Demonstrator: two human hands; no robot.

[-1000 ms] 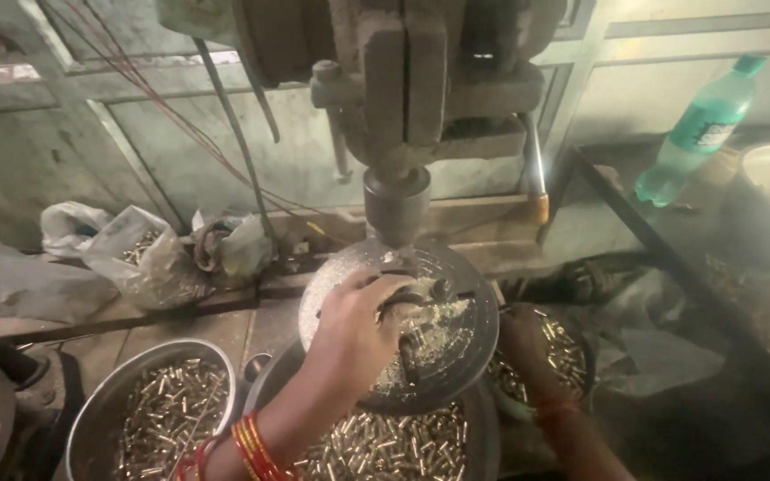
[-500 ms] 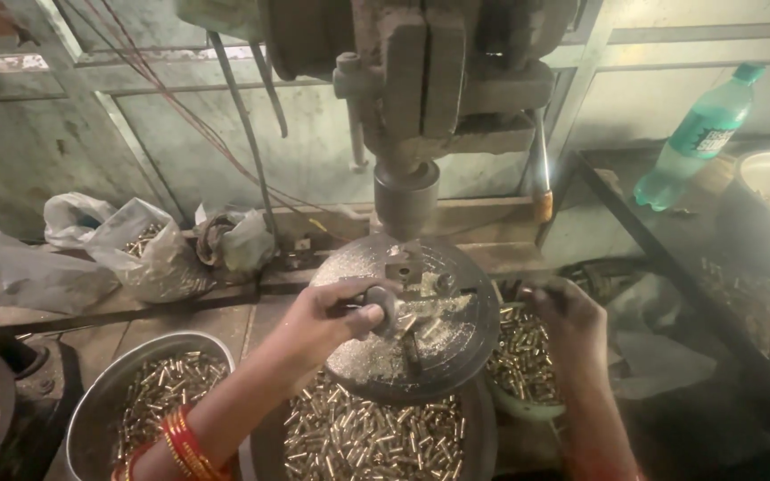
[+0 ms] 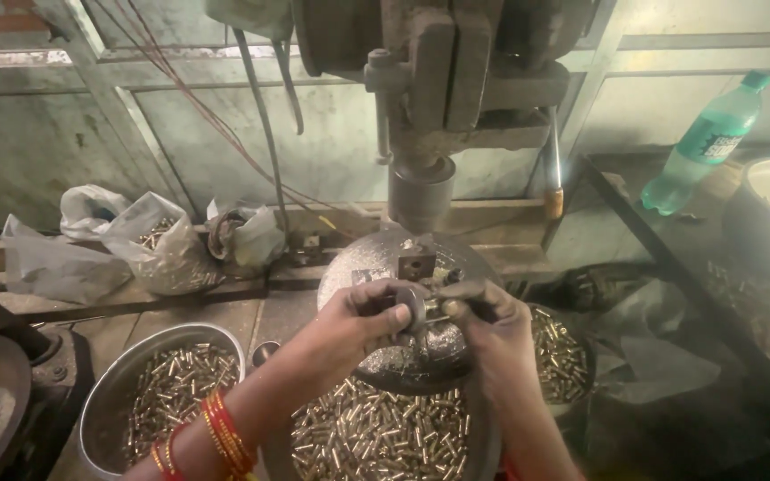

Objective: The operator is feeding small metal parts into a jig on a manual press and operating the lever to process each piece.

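A small metal ring [image 3: 418,305], held over the round press table [image 3: 376,258], is pinched between the left hand [image 3: 360,319] and right hand [image 3: 483,319], both grasping it. Below lies a tray of brass casings [image 3: 376,436]; a steel bowl [image 3: 104,401] sits left; a green bottle [image 3: 706,142] stands far right.

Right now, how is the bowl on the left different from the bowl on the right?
The left bowl shows almost whole, out in the light; the right bowl is half hidden behind the right hand and in shadow. The left bowl looks wider and is only partly filled. Both are round and hold small brass pieces.
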